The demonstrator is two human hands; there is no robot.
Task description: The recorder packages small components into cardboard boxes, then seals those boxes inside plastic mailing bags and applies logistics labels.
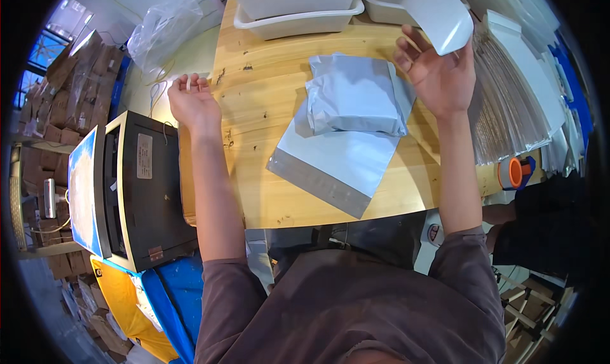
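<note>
In my right hand [441, 84] is a glossy white curved sheet [438, 14], held at its lower edge near the thumb; the other fingers are loosely bent. My left hand [196, 106] is raised by the table's left edge, palm up, fingers half curled and holding nothing. Between my hands, a filled pale grey plastic mailer [356, 97] rests on the wooden table [254, 167]. Under it lies a flat pale mailer bag [337, 157] with a darker grey strip along its near edge.
White plastic bins [298, 24] stand at the back. A stack of padded envelopes [508, 97] fills the right side, with an orange and blue tape dispenser [513, 172] in front. Left of the table are a dark box-shaped cabinet [155, 186] and clear plastic wrap [175, 27].
</note>
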